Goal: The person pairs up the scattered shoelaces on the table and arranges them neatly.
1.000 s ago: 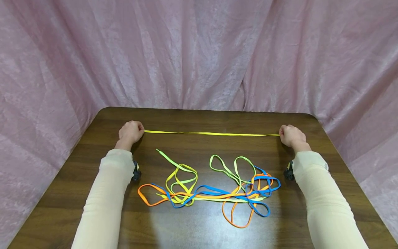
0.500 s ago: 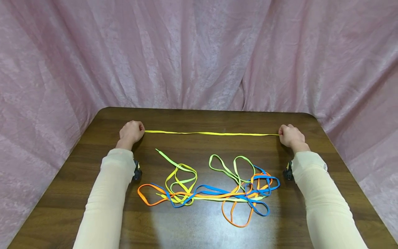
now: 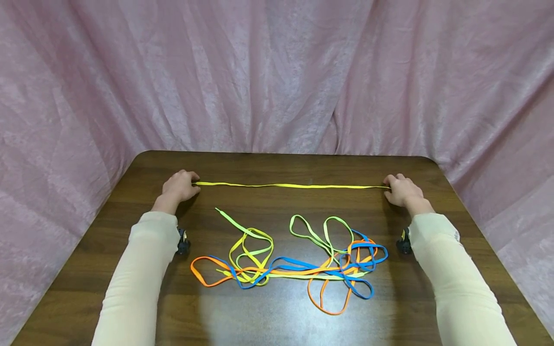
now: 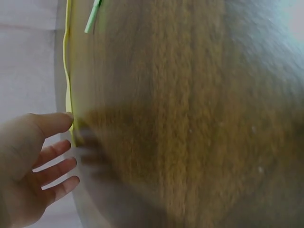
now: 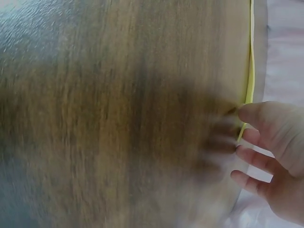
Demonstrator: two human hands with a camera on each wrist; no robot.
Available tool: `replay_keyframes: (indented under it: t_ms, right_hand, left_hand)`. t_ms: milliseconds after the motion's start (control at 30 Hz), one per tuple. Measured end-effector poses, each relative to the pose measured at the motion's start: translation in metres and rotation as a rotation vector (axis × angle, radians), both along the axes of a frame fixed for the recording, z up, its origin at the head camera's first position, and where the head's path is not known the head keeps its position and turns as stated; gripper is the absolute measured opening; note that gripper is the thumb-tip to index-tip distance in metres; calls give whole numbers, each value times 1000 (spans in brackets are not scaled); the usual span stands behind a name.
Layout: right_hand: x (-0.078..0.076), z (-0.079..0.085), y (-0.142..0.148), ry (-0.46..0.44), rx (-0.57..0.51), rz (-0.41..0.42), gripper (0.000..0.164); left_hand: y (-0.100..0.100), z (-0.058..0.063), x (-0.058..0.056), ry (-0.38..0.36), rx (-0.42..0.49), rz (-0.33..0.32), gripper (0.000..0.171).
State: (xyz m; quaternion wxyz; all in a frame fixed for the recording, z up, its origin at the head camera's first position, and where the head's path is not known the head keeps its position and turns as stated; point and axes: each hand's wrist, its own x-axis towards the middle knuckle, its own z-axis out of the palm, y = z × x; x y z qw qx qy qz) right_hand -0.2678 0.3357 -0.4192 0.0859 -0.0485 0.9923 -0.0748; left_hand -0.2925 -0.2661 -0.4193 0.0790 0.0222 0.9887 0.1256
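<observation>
Head view: yellow lace laid near far edge of table; left hand, right hand spread; placing seemingly finished, tangle probably next parted.

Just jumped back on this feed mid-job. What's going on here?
A person is handling a yellow lace, which runs nearly straight across the far side of the wooden table. The left grip is at one end and the right grip at the other, both with fingers parted rather than pinching; whether they touch the lace is hard to tell. Closer to the person, green, yellow, orange and blue laces lie loosely overlapping.
</observation>
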Motion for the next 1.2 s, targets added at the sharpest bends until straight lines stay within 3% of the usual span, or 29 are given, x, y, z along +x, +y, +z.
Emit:
replay_keyframes:
  t_ms: [300,700,933,1200]
  right_hand:
    - [6,9,-5,48,34,59,39]
    - [18,27,-24,137,44,185,35]
    - [22,27,-40,214,68,278,36]
    - [31,25,-61,265,76,358,33]
  left_hand:
    - [4,9,8,59,10,-70,41]
    - [24,21,30,130,-12,-204,39]
    - [39,26,42,196,-26,-281,37]
    - [50,25,64,282,-37,-379,36]
